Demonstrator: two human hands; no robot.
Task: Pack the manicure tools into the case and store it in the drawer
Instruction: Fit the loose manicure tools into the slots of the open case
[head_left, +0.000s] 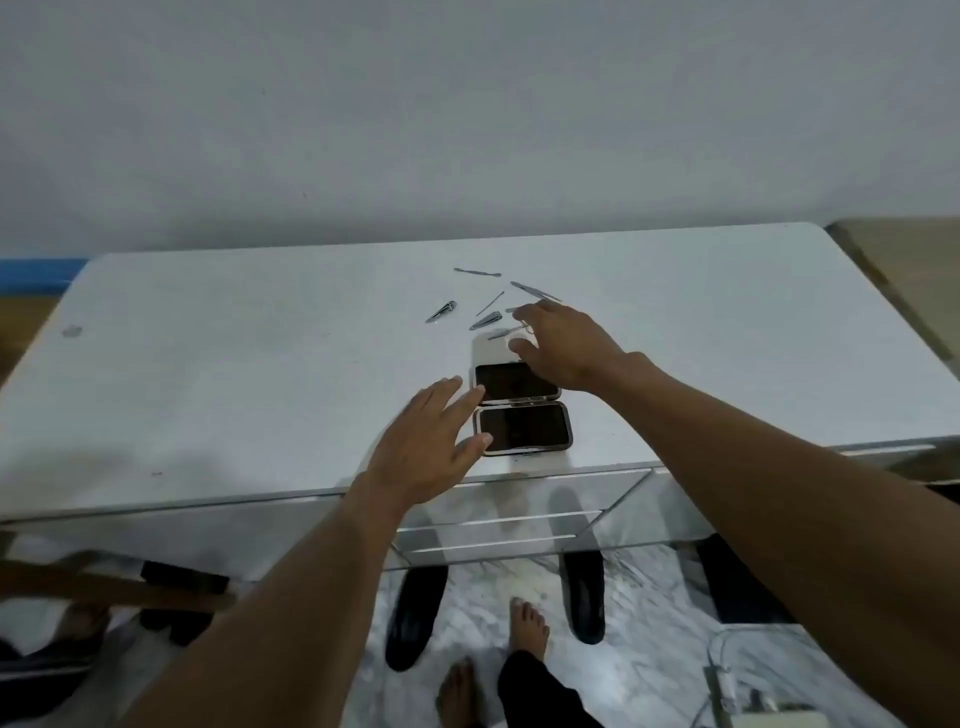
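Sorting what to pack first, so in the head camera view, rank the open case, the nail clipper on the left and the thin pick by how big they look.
1. Open case, by far the largest.
2. Nail clipper.
3. Thin pick: about as long, but much slimmer.

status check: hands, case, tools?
Left hand open, at the case edge. Right hand open, reaching over the loose tools. Case lies open, both halves look empty. Drawer shut, nothing in the way.

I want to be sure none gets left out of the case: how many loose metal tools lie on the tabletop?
6 show: far tool, tweezers, thin pick, left clipper, middle clipper, and one beside the right hand, which may hide more.
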